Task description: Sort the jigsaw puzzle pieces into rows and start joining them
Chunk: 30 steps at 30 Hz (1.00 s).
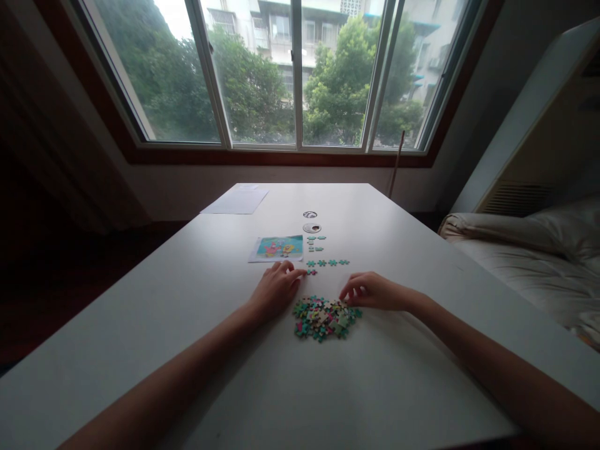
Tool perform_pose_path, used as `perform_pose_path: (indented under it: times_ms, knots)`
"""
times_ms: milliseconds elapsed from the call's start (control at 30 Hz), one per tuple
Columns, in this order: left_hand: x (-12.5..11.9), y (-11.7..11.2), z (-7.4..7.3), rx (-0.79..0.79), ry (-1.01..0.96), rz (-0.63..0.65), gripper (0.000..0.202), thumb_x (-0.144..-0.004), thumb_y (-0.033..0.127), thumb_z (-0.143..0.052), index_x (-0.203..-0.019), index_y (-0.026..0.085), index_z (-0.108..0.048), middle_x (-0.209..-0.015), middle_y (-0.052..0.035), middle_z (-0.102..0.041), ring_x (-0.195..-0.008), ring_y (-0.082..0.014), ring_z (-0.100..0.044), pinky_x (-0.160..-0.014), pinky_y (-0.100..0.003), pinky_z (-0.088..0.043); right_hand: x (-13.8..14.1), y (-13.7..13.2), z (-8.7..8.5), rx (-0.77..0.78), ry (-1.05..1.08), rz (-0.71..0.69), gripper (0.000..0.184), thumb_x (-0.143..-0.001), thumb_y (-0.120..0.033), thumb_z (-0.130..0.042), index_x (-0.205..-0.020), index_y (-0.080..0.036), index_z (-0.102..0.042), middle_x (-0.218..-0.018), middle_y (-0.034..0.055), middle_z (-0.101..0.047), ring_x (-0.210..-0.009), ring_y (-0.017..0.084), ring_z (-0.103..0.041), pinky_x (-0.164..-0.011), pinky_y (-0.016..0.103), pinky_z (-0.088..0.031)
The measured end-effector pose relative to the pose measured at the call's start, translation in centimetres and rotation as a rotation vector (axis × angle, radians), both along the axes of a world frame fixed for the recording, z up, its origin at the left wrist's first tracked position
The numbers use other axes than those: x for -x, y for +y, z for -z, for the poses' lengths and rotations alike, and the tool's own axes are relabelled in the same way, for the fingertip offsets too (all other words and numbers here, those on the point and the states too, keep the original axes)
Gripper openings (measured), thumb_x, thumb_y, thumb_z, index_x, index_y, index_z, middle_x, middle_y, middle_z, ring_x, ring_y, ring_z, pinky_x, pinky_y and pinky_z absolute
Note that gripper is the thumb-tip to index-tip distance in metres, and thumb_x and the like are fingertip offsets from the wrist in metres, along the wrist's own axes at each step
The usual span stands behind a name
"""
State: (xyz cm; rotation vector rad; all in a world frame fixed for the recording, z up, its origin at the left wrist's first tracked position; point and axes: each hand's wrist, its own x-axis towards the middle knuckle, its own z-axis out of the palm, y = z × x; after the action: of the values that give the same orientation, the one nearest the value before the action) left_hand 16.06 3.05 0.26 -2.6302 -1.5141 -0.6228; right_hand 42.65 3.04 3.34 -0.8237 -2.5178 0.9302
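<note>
A heap of small colourful puzzle pieces lies on the white table between my hands. My left hand rests flat beside the heap, its index finger stretched onto a single loose piece. My right hand sits at the heap's upper right edge, fingers curled and pinched at the pieces; what they hold is too small to make out. Teal pieces lie in a short row beyond the hands, with a few more teal pieces farther back. A printed cartoon picture lies left of them.
Two small round lids or discs lie behind the teal pieces. A white paper sheet sits at the table's far left. A large window spans the far wall. A bed with pale bedding stands to the right of the table.
</note>
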Motion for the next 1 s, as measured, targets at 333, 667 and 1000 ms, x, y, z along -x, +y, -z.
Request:
perform_pose_path:
  times_ms: [333,667,1000]
  knots:
    - [0.0,-0.1,-0.1,-0.012,0.023,-0.004,0.028,-0.083,0.020,-0.044,-0.107,0.025,-0.057,-0.096,-0.0071,-0.054,-0.091,-0.0217,-0.049,-0.080,-0.038,-0.040,0.2,0.1,0.6,-0.177,-0.027,0.039,0.020,-0.081,-0.031,-0.051,-0.085,-0.018,-0.065,-0.078,0.0042,-0.059,-0.062,0.009,-0.052,-0.058,0.021,-0.042]
    - [-1.7,-1.6,-1.8,0.016,-0.247,0.110,0.016,-0.081,0.022,-0.049,-0.083,0.019,-0.064,-0.083,-0.0053,-0.059,-0.081,-0.0182,-0.052,-0.075,-0.032,-0.041,2.5,-0.9,0.8,-0.059,0.323,0.521,0.030,-0.078,-0.043,-0.051,-0.072,-0.015,-0.060,-0.061,0.0009,-0.056,-0.054,0.010,-0.045,-0.051,0.022,-0.036]
    - [-4.2,-3.5,-3.3,0.189,-0.615,0.093,0.018,-0.078,0.028,-0.055,-0.070,0.015,-0.064,-0.066,-0.0017,-0.060,-0.060,-0.0112,-0.050,-0.056,-0.022,-0.038,4.8,-2.7,1.0,0.187,0.465,0.510,0.034,-0.074,-0.046,-0.055,-0.068,-0.013,-0.058,-0.057,-0.0010,-0.051,-0.051,0.008,-0.039,-0.047,0.021,-0.032]
